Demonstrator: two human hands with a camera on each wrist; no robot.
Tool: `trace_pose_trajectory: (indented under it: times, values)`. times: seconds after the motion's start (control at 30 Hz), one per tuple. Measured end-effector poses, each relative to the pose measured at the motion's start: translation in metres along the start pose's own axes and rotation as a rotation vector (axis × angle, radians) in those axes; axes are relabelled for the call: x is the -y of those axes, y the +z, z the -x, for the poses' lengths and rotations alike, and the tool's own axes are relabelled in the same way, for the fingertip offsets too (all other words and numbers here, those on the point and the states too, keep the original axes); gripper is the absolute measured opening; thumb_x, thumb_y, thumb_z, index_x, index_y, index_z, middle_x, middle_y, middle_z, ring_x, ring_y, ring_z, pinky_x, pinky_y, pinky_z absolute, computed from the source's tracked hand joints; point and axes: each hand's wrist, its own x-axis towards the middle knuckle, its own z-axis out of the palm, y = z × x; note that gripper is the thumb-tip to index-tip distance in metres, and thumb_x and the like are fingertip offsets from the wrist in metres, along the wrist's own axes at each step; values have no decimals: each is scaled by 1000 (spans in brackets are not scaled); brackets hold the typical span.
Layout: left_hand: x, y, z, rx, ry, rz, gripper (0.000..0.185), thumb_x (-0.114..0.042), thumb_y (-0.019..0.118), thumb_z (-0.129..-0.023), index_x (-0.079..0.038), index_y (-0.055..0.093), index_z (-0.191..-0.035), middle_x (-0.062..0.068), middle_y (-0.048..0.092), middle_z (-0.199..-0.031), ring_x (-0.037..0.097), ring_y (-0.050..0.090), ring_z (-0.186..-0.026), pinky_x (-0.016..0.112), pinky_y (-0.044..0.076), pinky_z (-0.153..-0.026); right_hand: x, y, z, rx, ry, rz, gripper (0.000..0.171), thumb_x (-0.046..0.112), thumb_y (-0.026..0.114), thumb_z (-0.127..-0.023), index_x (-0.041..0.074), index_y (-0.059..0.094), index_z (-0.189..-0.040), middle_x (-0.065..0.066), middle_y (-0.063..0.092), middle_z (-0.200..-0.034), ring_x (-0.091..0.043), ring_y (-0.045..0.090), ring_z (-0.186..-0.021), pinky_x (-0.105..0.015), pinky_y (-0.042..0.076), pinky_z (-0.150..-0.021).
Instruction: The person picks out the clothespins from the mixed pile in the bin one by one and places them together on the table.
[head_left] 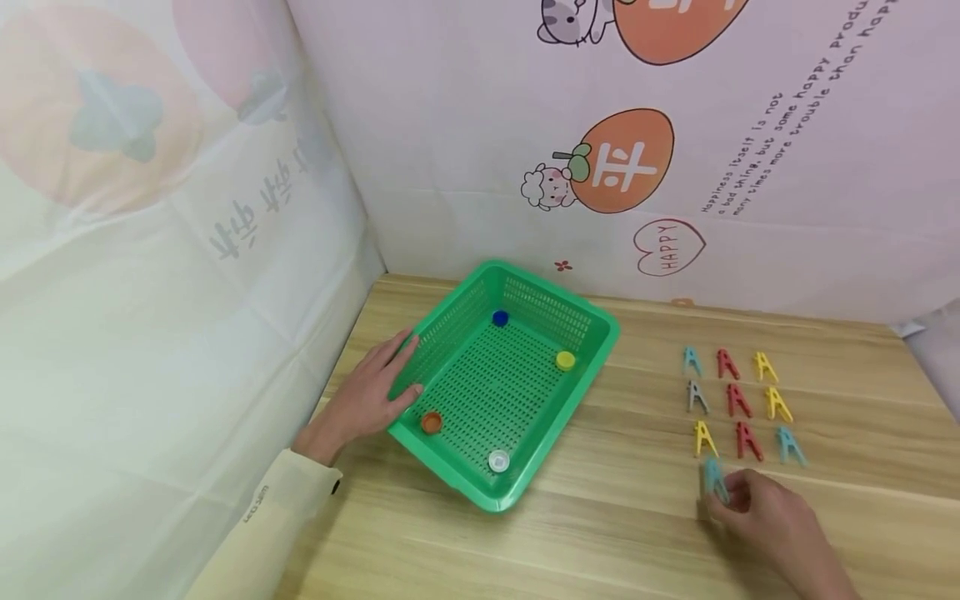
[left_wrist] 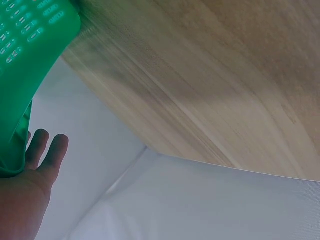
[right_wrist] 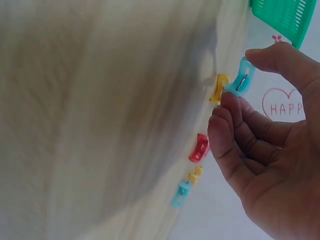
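Note:
My right hand [head_left: 767,510] pinches a light blue clothespin [right_wrist: 243,77] between thumb and fingertips, low over the table at the front of the clothespin rows. Behind it in the head view stand a yellow clothespin [head_left: 703,438], a red clothespin [head_left: 747,440] and another light blue clothespin [head_left: 790,445]. My left hand [head_left: 370,392] rests on the left rim of the green plastic basket [head_left: 551,442], its fingers mostly straight. Inside the basket, near the corners, lie a blue cap [head_left: 500,318], a yellow cap [head_left: 565,360], an orange cap [head_left: 431,423] and a clear cap [head_left: 498,461].
Farther back are more clothespins in rows, among them a grey clothespin [head_left: 697,397] and a red clothespin [head_left: 738,400]. The wooden table [head_left: 600,517] meets a printed wall covering [head_left: 465,167] at the back and a pale covering [head_left: 112,375] at the left.

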Motion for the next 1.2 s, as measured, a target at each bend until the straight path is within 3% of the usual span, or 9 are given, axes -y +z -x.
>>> trace_pose_trajectory:
  times: [0.2, 0.8, 1.0, 1.2]
  values:
    - [0, 0, 0, 0, 0, -7, 78, -36, 61, -110, 0, 29, -171, 18, 21, -181, 46, 31, -163, 65, 35, -129, 0, 8, 4, 84, 81, -22, 51, 41, 79, -98, -8, 72, -110, -1, 72, -90, -17, 62, -80, -34, 53, -68]
    - [1, 0, 1, -4, 6, -5, 79, -36, 61, -109, 0, 28, -171, 18, 22, -181, 46, 32, -162, 66, 35, -129, 5, 9, 8, 131, 143, -14, 50, 42, 75, -99, -7, 71, -108, -7, 68, -91, -23, 58, -81, -35, 49, -67]
    - [1, -1, 1, 7, -16, -4, 79, -37, 60, -110, -1, 27, -172, 17, 21, -182, 46, 32, -163, 65, 33, -130, 8, 10, 9, 136, 173, -21, 52, 44, 74, -100, -8, 69, -107, -11, 68, -92, -24, 59, -83, -42, 55, -71]
    - [0, -1, 1, 17, -17, -6, 79, -37, 60, -110, -1, 27, -172, 17, 20, -182, 46, 32, -163, 65, 33, -130, 4, 4, 13, 97, 142, -18, 72, 56, 74, -99, -13, 68, -118, -11, 74, -98, -28, 70, -89, -54, 60, -80]
